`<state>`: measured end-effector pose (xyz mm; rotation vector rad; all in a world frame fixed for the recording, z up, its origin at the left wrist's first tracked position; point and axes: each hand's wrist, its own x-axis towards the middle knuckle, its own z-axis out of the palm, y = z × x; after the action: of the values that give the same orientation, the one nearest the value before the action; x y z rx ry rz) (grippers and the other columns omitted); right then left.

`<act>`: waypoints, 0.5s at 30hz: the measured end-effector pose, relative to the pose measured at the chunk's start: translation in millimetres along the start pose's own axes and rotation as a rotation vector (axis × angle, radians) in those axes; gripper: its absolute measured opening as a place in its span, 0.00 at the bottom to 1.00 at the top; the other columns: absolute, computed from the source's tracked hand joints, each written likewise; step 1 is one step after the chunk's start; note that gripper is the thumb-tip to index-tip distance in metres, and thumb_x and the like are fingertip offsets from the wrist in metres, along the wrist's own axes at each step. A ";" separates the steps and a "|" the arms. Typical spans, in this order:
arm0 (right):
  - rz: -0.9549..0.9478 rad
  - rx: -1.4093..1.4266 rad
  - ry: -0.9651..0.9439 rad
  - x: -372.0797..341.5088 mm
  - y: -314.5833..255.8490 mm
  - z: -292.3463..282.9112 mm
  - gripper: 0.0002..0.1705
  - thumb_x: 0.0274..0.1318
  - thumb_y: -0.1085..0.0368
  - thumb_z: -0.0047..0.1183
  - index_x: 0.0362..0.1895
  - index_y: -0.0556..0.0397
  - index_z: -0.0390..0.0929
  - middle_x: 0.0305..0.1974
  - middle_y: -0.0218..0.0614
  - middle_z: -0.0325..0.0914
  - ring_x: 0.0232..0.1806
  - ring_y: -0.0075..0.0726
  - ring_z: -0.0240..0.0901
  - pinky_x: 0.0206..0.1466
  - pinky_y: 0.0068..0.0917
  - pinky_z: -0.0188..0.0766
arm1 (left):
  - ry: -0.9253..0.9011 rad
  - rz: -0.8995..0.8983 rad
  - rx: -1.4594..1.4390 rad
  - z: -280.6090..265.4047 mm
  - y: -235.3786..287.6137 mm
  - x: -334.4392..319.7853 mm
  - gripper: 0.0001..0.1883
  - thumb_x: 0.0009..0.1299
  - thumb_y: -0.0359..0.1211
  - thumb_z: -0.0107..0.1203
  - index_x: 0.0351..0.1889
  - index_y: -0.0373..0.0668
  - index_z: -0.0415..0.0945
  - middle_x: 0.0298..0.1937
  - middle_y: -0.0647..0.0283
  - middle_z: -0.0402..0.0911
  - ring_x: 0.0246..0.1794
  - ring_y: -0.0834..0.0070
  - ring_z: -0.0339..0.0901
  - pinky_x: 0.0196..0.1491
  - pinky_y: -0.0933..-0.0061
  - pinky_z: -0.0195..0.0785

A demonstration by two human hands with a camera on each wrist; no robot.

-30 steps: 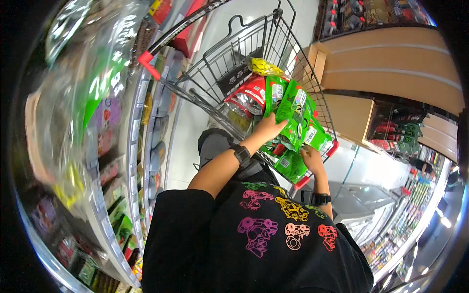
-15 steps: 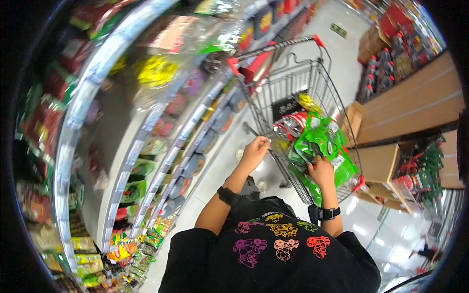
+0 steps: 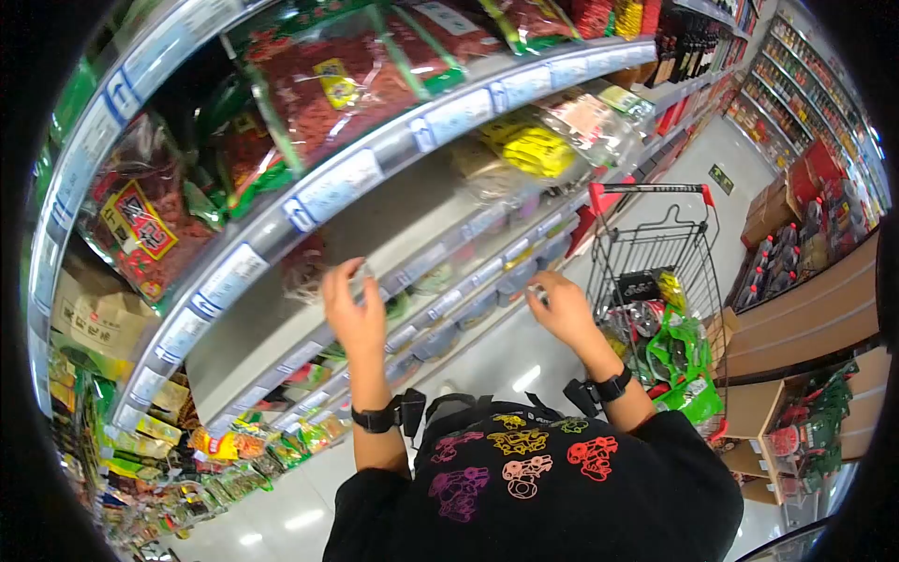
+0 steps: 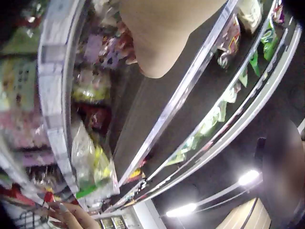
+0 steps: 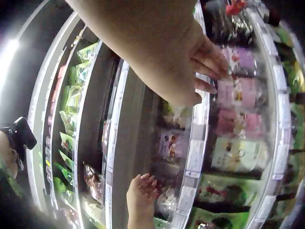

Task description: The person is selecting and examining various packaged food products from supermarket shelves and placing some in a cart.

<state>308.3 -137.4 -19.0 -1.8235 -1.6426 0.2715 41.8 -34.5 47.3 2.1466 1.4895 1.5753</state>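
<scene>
I have both hands' grips empty AFAICT: L hand (image 3: 354, 318) half-open near a see-through pack (image 3: 304, 272) on the shelf (image 3: 239, 354), R hand (image 3: 564, 311) loosely curled. Cart (image 3: 646, 187) w/ green bags (image 3: 684, 351) stands to the R, prob. leaving 2 hands free.

A black short-sleeved fabric shirt (image 3: 562, 520) with colourful cartoon prints on the front.
The outline drawings run pink (image 3: 456, 446), yellow (image 3: 513, 441) and green (image 3: 573, 428) above, purple (image 3: 458, 494), peach (image 3: 527, 475) and red-orange (image 3: 592, 456) below; each wrist wears a black band (image 3: 373, 419) with a black, boxy camera unit (image 3: 410, 410).
</scene>
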 end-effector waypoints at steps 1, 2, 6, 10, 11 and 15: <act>-0.101 0.087 0.041 15.3 -22.2 13.1 0.12 0.42 0.65 0.49 0.33 0.56 0.70 0.33 0.45 0.71 0.37 0.50 0.68 0.40 0.37 0.66 | 0.055 0.035 0.135 -15.1 -17.3 9.2 0.10 0.58 0.29 0.49 0.37 0.38 0.73 0.37 0.56 0.74 0.37 0.63 0.71 0.42 0.69 0.62; -0.198 0.176 0.080 28.7 -47.4 23.6 0.12 0.42 0.66 0.49 0.35 0.56 0.70 0.34 0.46 0.71 0.38 0.50 0.68 0.41 0.37 0.66 | 0.066 -0.045 0.192 -26.9 -34.2 15.1 0.13 0.54 0.30 0.51 0.39 0.38 0.71 0.40 0.54 0.72 0.41 0.58 0.67 0.46 0.62 0.58; -0.505 0.283 0.114 68.7 -119.5 73.1 0.16 0.43 0.68 0.48 0.41 0.56 0.68 0.41 0.47 0.69 0.42 0.50 0.67 0.47 0.36 0.64 | -0.028 -0.110 0.297 -62.5 -104.1 29.0 0.22 0.61 0.41 0.48 0.49 0.38 0.66 0.51 0.45 0.65 0.53 0.46 0.59 0.56 0.56 0.49; -0.570 0.340 0.094 93.2 -161.5 108.6 0.23 0.46 0.66 0.47 0.49 0.55 0.63 0.41 0.50 0.67 0.40 0.51 0.67 0.46 0.37 0.65 | -0.380 -0.478 0.255 -78.6 -137.8 37.5 0.27 0.63 0.47 0.41 0.57 0.43 0.59 0.58 0.48 0.59 0.59 0.54 0.54 0.61 0.64 0.44; -0.491 0.377 0.022 96.2 -169.4 113.9 0.23 0.46 0.65 0.48 0.49 0.56 0.62 0.40 0.50 0.67 0.38 0.51 0.68 0.44 0.38 0.66 | -0.510 -0.484 0.267 -81.0 -146.6 41.1 0.27 0.64 0.49 0.39 0.58 0.47 0.57 0.59 0.50 0.58 0.59 0.55 0.55 0.61 0.64 0.45; -0.401 0.277 -0.065 108.7 -187.0 135.7 0.23 0.47 0.60 0.48 0.47 0.58 0.62 0.33 0.52 0.69 0.31 0.54 0.68 0.36 0.43 0.66 | -0.537 -0.304 0.435 -75.7 -153.6 41.9 0.27 0.61 0.48 0.43 0.56 0.45 0.59 0.57 0.49 0.61 0.55 0.51 0.59 0.56 0.59 0.51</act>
<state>102.2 8.7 17.5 -1.2632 -1.8678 0.3615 -114.9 42.8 23.9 2.1489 1.9401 0.5484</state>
